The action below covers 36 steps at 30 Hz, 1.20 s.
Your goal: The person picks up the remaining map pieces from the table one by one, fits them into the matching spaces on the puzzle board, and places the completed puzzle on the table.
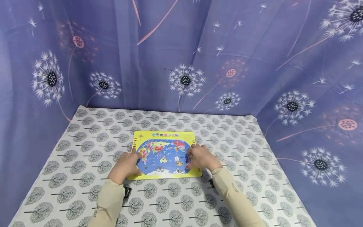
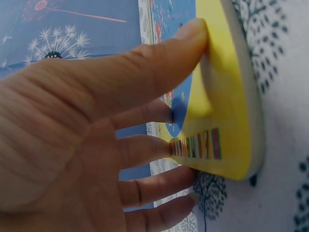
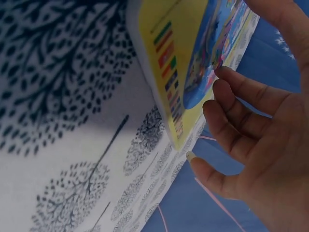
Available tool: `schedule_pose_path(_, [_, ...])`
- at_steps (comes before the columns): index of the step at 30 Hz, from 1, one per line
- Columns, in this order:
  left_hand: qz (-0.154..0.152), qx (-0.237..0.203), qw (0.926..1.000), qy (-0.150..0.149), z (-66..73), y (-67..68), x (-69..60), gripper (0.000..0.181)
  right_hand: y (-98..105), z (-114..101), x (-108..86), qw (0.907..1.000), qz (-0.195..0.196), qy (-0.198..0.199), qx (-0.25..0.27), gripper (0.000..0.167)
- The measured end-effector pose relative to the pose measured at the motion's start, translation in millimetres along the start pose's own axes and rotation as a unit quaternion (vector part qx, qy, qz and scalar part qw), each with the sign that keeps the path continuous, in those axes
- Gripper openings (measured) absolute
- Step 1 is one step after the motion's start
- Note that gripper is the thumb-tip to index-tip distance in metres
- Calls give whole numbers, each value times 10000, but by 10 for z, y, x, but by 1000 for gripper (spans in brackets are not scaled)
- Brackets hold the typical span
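A yellow-bordered world map board (image 1: 167, 175) lies flat on the patterned cloth. At its left edge is my left hand (image 1: 126, 165); in the left wrist view the thumb of this hand (image 2: 101, 96) rests on the yellow border (image 2: 227, 106), the fingers extended and spread beside it. Over the right part of the map is my right hand (image 1: 202, 157), its fingertips on the printed surface. The right wrist view shows this hand (image 3: 260, 125) with loosely bent fingers by the board (image 3: 164, 63); whether a small piece lies under the fingertips I cannot tell.
A white cloth with grey tree prints (image 1: 153, 190) covers the table around the board. Behind it and at both sides hangs a blue-purple curtain (image 1: 153, 63) with dandelion prints, close to the table's far edge.
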<state>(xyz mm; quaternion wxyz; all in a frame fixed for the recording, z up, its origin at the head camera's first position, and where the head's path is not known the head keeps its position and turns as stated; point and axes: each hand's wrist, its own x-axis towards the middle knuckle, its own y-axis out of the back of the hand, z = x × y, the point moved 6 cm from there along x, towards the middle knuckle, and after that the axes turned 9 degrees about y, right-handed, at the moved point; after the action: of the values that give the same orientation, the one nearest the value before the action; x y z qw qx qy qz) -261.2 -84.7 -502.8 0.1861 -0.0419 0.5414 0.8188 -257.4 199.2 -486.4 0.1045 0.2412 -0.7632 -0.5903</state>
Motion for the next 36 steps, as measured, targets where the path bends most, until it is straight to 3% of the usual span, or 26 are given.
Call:
schedule_pose_path(10, [13, -71, 10000, 3, 8, -4, -18, 80, -70, 24, -4, 9995, -78, -220, 228, 45])
schedule_pose_path(24, [49, -20, 10000, -8, -16, -19, 27, 82, -79, 3, 2, 9980, 349, 465, 238, 31])
schedule_pose_path(30, [64, -96, 9999, -27, -11, -34, 21, 81, -28, 11, -33, 9969, 373, 438, 545, 39])
schedule_pose_path(36, [33, -119, 9999, -48, -25, -19, 1, 82, 34, 30, -98, 9960, 528, 554, 459, 33])
